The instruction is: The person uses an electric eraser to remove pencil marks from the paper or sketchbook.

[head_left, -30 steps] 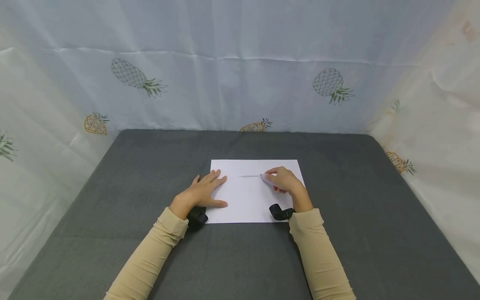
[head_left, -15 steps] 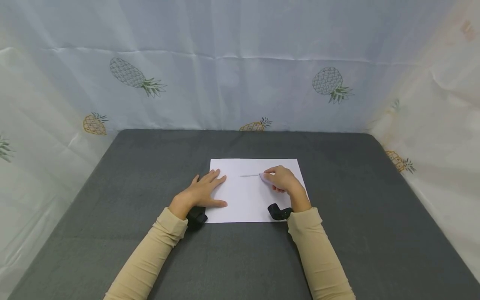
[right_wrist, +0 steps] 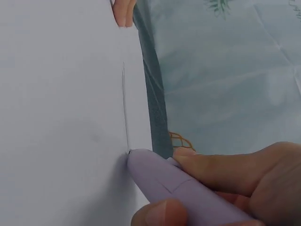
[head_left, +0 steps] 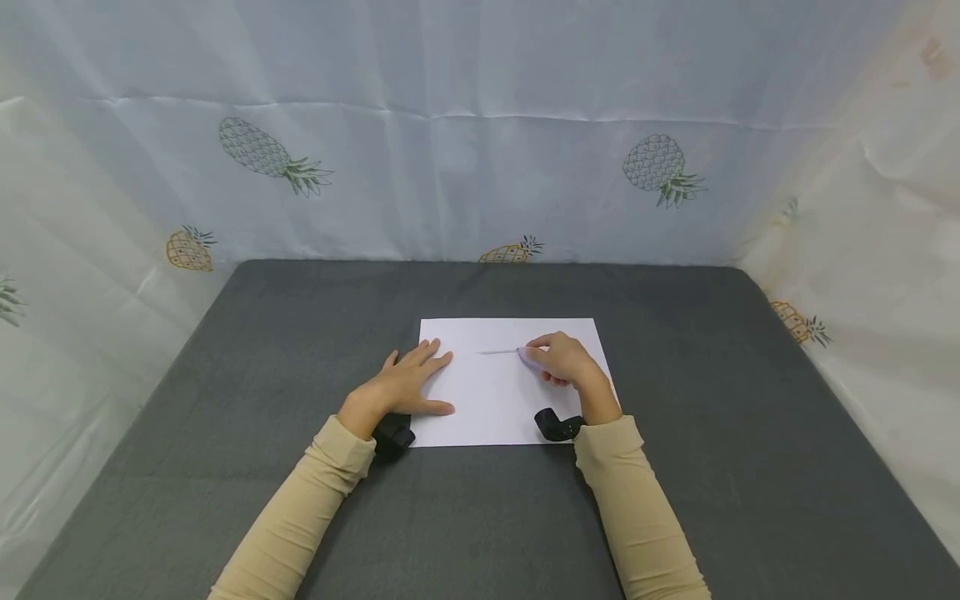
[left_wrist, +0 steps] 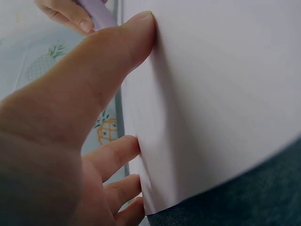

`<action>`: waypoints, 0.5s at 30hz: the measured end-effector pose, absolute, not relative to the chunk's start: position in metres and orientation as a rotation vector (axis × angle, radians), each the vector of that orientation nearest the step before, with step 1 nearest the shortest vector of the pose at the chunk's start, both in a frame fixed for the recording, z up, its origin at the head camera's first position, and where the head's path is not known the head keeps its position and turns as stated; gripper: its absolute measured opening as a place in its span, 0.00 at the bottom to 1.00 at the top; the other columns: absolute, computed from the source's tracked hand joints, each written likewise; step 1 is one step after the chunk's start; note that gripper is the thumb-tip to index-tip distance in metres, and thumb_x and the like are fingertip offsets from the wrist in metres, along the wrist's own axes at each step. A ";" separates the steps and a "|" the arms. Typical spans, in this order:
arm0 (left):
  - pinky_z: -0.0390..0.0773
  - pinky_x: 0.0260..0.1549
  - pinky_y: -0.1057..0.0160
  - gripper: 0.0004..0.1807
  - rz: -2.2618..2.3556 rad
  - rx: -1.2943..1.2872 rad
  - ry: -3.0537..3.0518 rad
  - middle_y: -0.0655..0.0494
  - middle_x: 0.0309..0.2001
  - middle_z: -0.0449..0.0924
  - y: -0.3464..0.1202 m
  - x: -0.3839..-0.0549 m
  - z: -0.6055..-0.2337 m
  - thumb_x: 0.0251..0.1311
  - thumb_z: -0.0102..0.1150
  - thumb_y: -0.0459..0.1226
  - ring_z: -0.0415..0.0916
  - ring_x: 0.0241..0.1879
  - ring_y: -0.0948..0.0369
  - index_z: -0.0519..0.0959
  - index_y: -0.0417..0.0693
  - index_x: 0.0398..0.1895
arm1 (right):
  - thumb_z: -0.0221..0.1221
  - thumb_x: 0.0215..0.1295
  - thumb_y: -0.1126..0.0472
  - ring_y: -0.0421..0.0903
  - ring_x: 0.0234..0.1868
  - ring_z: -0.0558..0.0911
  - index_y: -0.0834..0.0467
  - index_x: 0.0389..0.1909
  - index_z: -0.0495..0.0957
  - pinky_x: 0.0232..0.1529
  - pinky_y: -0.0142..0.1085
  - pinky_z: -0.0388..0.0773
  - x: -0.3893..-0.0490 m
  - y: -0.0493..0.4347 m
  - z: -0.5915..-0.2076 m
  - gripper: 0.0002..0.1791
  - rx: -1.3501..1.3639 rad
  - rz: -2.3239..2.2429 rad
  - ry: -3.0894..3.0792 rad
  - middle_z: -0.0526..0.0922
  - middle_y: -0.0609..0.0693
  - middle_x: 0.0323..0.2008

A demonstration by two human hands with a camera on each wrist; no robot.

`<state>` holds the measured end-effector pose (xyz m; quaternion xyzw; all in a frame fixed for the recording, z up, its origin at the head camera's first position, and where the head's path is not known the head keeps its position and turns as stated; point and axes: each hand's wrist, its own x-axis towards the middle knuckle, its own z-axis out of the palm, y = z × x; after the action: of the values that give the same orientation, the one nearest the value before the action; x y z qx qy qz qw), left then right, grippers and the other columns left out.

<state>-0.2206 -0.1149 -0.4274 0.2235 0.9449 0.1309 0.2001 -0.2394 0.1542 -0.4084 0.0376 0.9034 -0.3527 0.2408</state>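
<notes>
A white sheet of paper [head_left: 487, 400] lies on the dark grey table [head_left: 480, 517]. My left hand [head_left: 401, 385] is spread flat over the sheet's left edge, fingertips and thumb pressing it. In my right hand [head_left: 564, 360] is a lavender utility knife [right_wrist: 171, 181], gripped between thumb and fingers, with a slider on its side. The knife's nose is down on the paper's upper part, the blade mostly hidden. From it a thin straight slit [right_wrist: 124, 106] runs toward the left hand. In the left wrist view the lavender knife [left_wrist: 99, 14] shows beyond the thumb.
Black wrist cameras [head_left: 557, 425] are strapped at both wrists, close over the sheet's near corners. A pale curtain [head_left: 480, 183] with printed pineapples hangs behind the table's far edge and along both sides.
The right hand and its knife have shifted very slightly left along the line. The left hand stays in place on the paper.
</notes>
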 end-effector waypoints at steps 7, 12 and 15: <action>0.39 0.72 0.32 0.49 0.362 0.627 2.646 0.45 0.79 0.40 -0.115 -0.221 -0.430 0.57 0.61 0.58 0.38 0.79 0.47 0.51 0.51 0.77 | 0.53 0.70 0.53 0.39 0.13 0.64 0.56 0.63 0.73 0.17 0.29 0.60 -0.240 0.155 -0.410 0.23 0.095 -0.985 2.460 0.69 0.46 0.12; 0.39 0.72 0.32 0.49 0.359 0.622 2.646 0.46 0.79 0.40 -0.116 -0.221 -0.429 0.57 0.60 0.58 0.37 0.79 0.47 0.51 0.52 0.77 | 0.53 0.70 0.53 0.39 0.13 0.63 0.56 0.63 0.73 0.17 0.29 0.59 -0.240 0.154 -0.409 0.23 0.089 -0.990 2.456 0.68 0.46 0.12; 0.39 0.72 0.32 0.49 0.358 0.621 2.643 0.46 0.79 0.40 -0.116 -0.222 -0.429 0.57 0.60 0.59 0.37 0.79 0.47 0.50 0.52 0.77 | 0.53 0.70 0.53 0.39 0.14 0.63 0.56 0.63 0.73 0.17 0.29 0.60 -0.240 0.154 -0.410 0.23 0.099 -0.980 2.471 0.68 0.46 0.12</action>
<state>-0.2216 -0.1159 -0.4294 0.2221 0.9457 0.1279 0.2000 -0.2398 0.1538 -0.4096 0.0362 0.9021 -0.3578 0.2383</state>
